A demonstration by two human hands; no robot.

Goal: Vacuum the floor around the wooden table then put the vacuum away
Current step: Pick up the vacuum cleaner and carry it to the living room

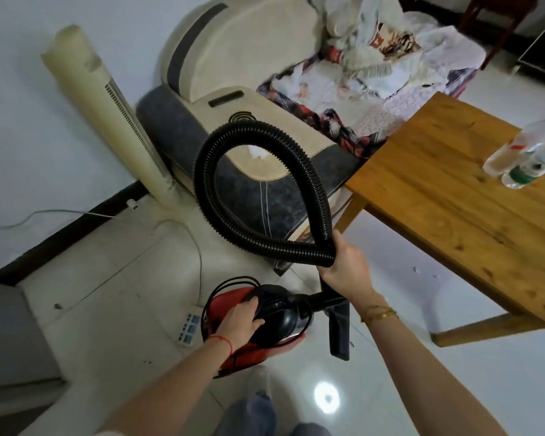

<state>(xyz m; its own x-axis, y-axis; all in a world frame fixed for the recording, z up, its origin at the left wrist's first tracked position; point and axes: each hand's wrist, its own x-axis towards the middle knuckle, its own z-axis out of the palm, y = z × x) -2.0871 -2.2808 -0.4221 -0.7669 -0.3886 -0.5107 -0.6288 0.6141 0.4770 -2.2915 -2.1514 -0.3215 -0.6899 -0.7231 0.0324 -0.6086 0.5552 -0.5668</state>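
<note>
Red and black, the vacuum (pixel 265 319) hangs low over the tiled floor (pixel 114 278), gripped on its black top by the left hand (pixel 241 320). Just to its right and higher, the right hand (pixel 343 272) clamps the looped black hose (pixel 258 184) where both runs meet. Nozzle (pixel 339 332) dangles below that wrist. Wooden counter (pixel 453 190) stands to the right.

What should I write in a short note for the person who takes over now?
Left hand grips the handle of the small red and black canister vacuum, held above the tiled floor.
Right hand grips the looped black ribbed hose; the black nozzle hangs below it.
The wooden table stands to the right.
Done: cannot tell.
Left: white specks on the floor under the table; storing the vacuum.
</note>
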